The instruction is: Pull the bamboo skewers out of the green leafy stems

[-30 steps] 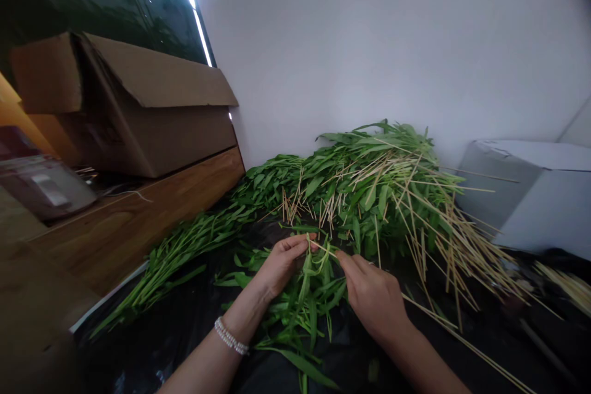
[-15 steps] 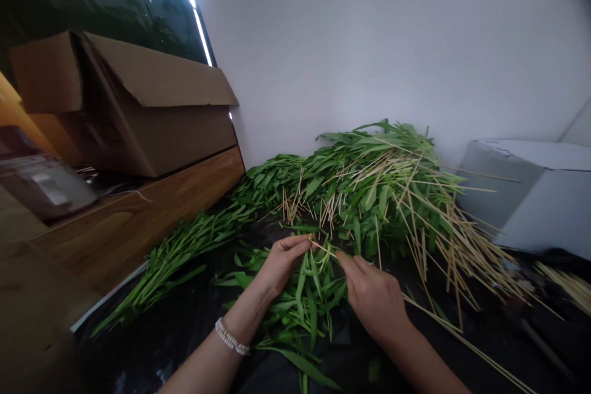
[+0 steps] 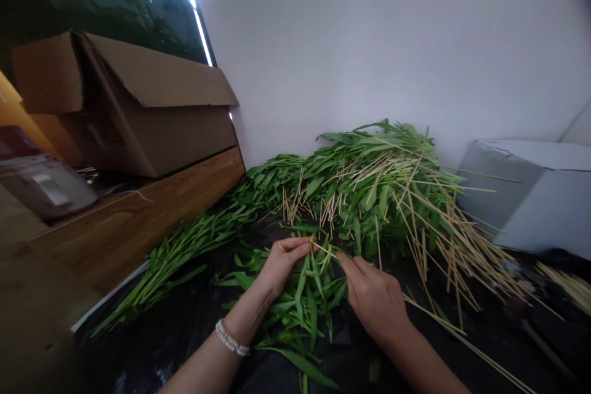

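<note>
My left hand pinches the top of a small bunch of green leafy stems that hangs down over the black sheet. My right hand is closed on a thin wooden skewer, whose tip reaches the bunch between my two hands. A beaded bracelet sits on my left wrist. Just behind my hands lies a big heap of the same greens threaded on skewers.
Loose green stalks lie to the left on the sheet. A wooden ledge carries an open cardboard box at left. A grey box stands at right against the white wall. More skewers lie at far right.
The leaves of the bunch have dropped and spread a little lower between my hands. Both hands have stayed almost in place.
</note>
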Demonstrator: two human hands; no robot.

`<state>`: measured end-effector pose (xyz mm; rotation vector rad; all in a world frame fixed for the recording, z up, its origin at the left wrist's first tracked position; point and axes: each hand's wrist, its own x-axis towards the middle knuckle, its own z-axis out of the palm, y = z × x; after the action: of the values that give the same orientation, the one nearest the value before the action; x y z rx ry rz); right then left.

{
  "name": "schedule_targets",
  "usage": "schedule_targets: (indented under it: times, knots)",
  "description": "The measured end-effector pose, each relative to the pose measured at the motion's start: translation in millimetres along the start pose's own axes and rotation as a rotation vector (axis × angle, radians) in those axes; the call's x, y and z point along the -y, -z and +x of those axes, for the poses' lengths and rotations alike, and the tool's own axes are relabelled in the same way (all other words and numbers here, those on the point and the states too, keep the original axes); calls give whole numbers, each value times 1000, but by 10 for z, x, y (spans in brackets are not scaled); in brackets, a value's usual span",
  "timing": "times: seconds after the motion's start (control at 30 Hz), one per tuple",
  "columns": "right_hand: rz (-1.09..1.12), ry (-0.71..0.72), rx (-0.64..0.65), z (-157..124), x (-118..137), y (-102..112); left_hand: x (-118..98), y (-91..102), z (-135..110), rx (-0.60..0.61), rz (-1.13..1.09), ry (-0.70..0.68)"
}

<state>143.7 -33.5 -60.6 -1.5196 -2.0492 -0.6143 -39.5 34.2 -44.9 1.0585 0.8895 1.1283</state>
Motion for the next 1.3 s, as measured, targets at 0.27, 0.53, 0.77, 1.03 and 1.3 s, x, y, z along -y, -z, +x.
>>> schedule_targets:
  times: [0.27,0.53,0.77,1.03,1.3]
  knots:
    - [-39,-23,56,-1,29,-6,17,-14,20,-55,267,-168]
    - [60,-39,32,-3,46,6,-11,45,17,-34,61,-54]
    - [130,-22,4,-13,54,-11,-3,30,-4,79,35,26]
    - [106,-13,-8,-12,77,-24,24,-56,-51,109,136,2]
    - [18,-121,-39,36,-79,21,-124,-34,-93,12,552,-444]
